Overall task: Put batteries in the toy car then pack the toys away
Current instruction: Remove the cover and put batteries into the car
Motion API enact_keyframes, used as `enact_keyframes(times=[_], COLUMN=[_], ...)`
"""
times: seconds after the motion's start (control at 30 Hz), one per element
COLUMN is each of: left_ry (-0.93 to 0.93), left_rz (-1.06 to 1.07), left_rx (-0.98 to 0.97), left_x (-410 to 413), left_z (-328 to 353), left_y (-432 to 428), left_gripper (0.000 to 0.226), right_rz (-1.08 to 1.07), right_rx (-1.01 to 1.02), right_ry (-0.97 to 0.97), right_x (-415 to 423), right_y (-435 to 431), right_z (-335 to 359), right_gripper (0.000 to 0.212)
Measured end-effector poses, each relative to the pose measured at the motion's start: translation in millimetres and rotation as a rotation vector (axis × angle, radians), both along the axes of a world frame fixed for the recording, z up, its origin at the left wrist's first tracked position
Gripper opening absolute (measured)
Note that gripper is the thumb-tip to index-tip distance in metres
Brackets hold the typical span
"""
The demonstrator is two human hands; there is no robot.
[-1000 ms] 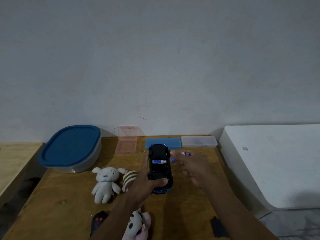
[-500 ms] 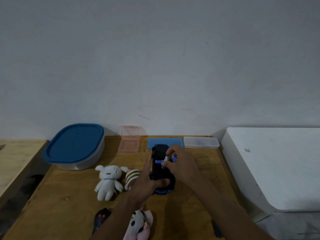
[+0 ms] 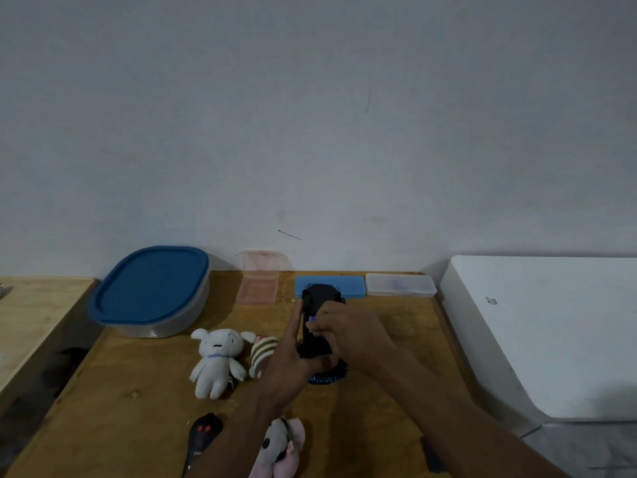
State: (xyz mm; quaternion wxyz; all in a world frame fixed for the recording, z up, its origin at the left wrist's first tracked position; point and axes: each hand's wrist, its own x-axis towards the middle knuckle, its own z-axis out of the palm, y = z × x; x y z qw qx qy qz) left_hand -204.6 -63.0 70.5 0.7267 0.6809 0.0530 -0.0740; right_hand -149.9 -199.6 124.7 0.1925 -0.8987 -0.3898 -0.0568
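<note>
Two hands meet over the toy car (image 3: 319,294), which sits upside down above the middle of the wooden counter (image 3: 138,408). The left hand (image 3: 289,367) grips it from the side and below, its fingers wrapped round the body and one stretched along the edge. The right hand (image 3: 351,336) has its fingers curled and pinching a small blue battery (image 3: 313,319) against the car's underside, hiding most of the compartment.

Just left of the car lie a white plush dog (image 3: 215,360) and a striped plush (image 3: 263,351). Nearer the person, a pink plush (image 3: 281,446) and a black remote (image 3: 203,434) lie partly under the left forearm. Along the wall stand a tub with a blue lid (image 3: 151,288), a pink box (image 3: 258,286), a blue case (image 3: 351,284) partly behind the car, and a clear case (image 3: 400,285). A white appliance (image 3: 551,332) borders the counter on the right.
</note>
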Motion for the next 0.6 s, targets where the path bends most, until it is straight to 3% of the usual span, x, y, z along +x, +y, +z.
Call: enact_keyframes(times=[0.33,0.53,0.6], left_ry=[0.002,-0.061,-0.043], left_rz=[0.037,0.028,0.043], left_rx=[-0.068,-0.055,-0.072], left_x=[4,9,9], left_z=[-1,4,5], left_y=[-1,9,11], left_gripper=[0.108,0.099,0.103], right_rz=[-0.088,-0.252,-0.287], right_rx=[-0.093,0.183,0.280], right_ry=[0.097,0.339,0.447], right_x=[0,0,1], right_y=[5,5,4], right_z=[6,10,18], right_gripper=[0.032,0.032,0.046])
